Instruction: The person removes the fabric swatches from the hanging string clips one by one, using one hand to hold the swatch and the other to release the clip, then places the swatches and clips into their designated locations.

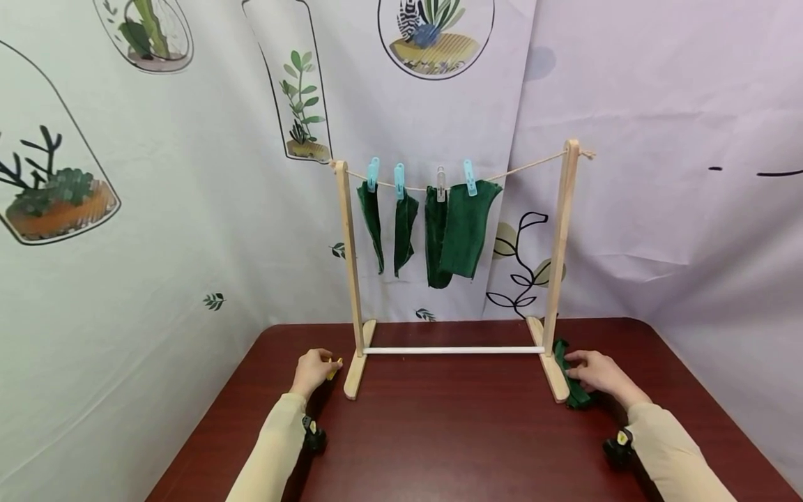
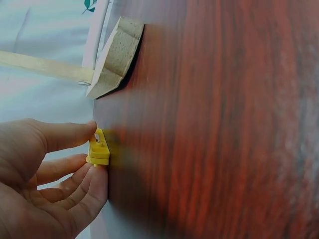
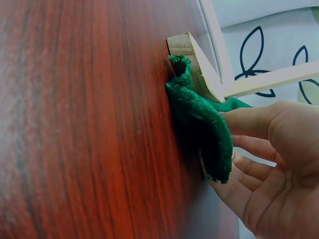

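Observation:
At the left of the table my left hand [image 1: 310, 371] pinches a yellow clothespin [image 2: 98, 150] between thumb and fingertips, close to the tabletop. My right hand [image 1: 600, 374] grips a green cloth [image 3: 202, 112] beside the rack's right foot. In the right wrist view the thumb lies along one side of the cloth and a finger reaches under its lower end. Between the hands stands a wooden drying rack [image 1: 561, 237] with a string [image 1: 530, 166] tied across its top. Green cloths [image 1: 467, 230] hang from it, held by blue clothespins [image 1: 469, 178] and a clear clothespin [image 1: 441, 184].
A white rod [image 1: 452, 350] joins the rack's feet low across the table. The left foot [image 1: 360, 362] stands just right of my left hand. Behind the dark red table [image 1: 439, 432] hangs a pale printed curtain [image 1: 238, 174].

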The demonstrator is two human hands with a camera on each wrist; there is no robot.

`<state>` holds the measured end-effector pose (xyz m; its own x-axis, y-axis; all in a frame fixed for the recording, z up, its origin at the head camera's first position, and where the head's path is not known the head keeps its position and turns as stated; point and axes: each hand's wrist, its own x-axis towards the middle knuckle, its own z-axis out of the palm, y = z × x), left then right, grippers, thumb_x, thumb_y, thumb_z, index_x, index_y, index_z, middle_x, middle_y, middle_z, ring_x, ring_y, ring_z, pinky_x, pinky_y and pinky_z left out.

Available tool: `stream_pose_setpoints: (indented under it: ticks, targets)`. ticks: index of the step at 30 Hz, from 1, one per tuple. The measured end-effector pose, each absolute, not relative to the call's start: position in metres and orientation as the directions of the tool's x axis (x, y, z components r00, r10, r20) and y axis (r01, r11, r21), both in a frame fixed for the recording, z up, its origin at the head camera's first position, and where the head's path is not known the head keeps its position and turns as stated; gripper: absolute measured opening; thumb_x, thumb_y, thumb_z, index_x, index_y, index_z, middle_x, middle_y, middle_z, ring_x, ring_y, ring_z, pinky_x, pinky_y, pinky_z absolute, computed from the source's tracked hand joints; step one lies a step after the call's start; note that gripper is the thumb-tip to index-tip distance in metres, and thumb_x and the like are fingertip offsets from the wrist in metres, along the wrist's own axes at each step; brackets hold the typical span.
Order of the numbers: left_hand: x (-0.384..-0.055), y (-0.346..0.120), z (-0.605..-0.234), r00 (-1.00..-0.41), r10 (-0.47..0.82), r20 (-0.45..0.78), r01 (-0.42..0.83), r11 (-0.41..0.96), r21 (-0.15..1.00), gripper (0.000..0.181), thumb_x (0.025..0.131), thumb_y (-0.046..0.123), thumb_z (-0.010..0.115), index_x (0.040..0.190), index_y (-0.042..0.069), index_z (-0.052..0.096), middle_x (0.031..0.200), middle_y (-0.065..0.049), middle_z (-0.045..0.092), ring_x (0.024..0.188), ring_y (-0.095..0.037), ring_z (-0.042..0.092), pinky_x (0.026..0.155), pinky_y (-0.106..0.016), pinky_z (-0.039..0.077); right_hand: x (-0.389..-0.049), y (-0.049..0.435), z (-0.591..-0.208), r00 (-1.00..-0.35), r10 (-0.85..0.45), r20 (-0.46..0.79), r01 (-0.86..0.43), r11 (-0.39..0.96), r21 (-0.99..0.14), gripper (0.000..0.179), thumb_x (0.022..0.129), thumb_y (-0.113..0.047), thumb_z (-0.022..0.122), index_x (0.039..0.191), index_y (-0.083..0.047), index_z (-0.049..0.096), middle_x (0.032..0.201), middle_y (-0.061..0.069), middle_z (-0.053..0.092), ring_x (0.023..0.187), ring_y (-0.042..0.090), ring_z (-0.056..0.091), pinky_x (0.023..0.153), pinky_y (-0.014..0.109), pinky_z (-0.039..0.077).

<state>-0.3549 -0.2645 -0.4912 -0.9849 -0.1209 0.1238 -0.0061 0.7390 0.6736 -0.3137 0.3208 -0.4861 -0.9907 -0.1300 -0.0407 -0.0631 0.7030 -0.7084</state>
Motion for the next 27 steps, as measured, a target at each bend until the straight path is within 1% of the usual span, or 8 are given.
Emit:
stream_pose_setpoints:
  ticks: [7,15,23,27]
  targets:
    - [-0.3535,-0.264,-0.4908,-0.984,-0.114,0.138,0.008,0.743,0.67,0.038,0.087,0.01,0.077,0.114,-0.015,0.066,0.099,-0.025,0.07,0.084,-0.032,0.068,0.071,-0.043,0.056,-0.313,0.3198,-0.487,-0.992,-0.121,-0.042,-0.057,0.708,-0.704,0.044,0.095,-0.008,0.064,0.129,0.018,0.054,0.072,0.005,0.061,0.063,0.02,0.062,0.06,0.035,0.054]
    - [-0.3518,-0.264,-0.4933,-0.983,-0.108,0.146,0.02,0.733,0.68,0.039,0.088,0.01,0.076,0.116,-0.015,0.066,0.099,-0.025,0.069,0.084,-0.032,0.068,0.071,-0.043,0.056,-0.3118,0.3189,-0.4897,-0.993,-0.109,-0.037,-0.052,0.708,-0.704,0.044,0.096,-0.009,0.064,0.13,0.017,0.054,0.065,0.004,0.054,0.062,0.019,0.059,0.06,0.035,0.052]
    - [-0.3517,-0.2641,-0.4938,-0.982,-0.108,0.155,0.027,0.732,0.681,0.038,0.088,0.009,0.076,0.115,-0.015,0.066,0.099,-0.024,0.07,0.085,-0.033,0.068,0.073,-0.045,0.056,-0.311,0.3188,-0.4899,-0.993,-0.11,-0.029,-0.057,0.7,-0.712,0.044,0.096,-0.008,0.063,0.13,0.018,0.054,0.066,0.004,0.054,0.062,0.02,0.059,0.059,0.035,0.052]
    - [-0.3517,-0.2641,-0.4943,-0.981,-0.116,0.156,0.023,0.729,0.684,0.038,0.088,0.01,0.076,0.115,-0.015,0.066,0.1,-0.024,0.069,0.086,-0.033,0.067,0.074,-0.046,0.056,-0.3114,0.3194,-0.4899,-0.993,-0.111,-0.031,-0.056,0.697,-0.715,0.044,0.096,-0.009,0.063,0.13,0.017,0.054,0.07,0.005,0.056,0.063,0.02,0.06,0.06,0.035,0.053]
